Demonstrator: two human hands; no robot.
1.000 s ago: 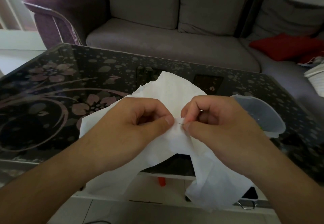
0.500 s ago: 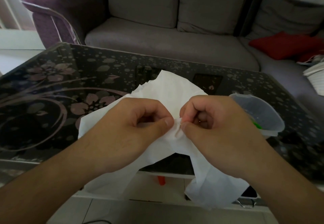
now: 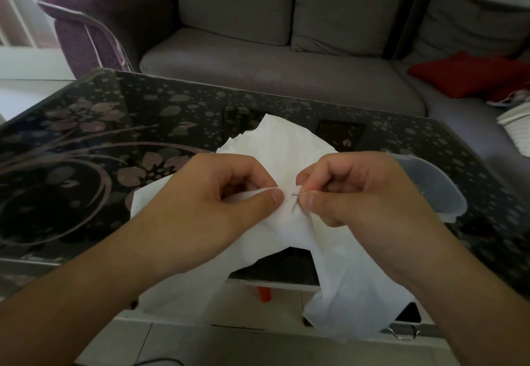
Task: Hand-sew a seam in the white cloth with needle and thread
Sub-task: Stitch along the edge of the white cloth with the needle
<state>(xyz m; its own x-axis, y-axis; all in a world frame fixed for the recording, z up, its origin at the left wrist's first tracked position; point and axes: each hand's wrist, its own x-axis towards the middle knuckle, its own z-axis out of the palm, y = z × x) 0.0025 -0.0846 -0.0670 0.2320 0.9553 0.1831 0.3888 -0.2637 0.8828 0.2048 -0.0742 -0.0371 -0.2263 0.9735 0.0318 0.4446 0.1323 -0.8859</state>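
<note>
A white cloth [image 3: 284,148] is lifted above the near edge of a dark glass table, its lower folds hanging past the edge. My left hand [image 3: 218,202] pinches a fold of the cloth between thumb and curled fingers. Just to its right, my right hand [image 3: 358,193] pinches a thin needle [image 3: 295,194] whose tip pokes out at the cloth between the two thumbs. The thread is too fine to make out.
The glass table [image 3: 114,142] has a floral pattern. A translucent plastic container [image 3: 438,191] sits behind my right hand. A grey sofa [image 3: 272,70] with a red cushion [image 3: 470,76] stands beyond the table. An orange object [image 3: 265,294] lies below the table.
The hands have stayed close together at the fold. The needle tip now shows between the thumbs, with my right hand shifted slightly to the right.
</note>
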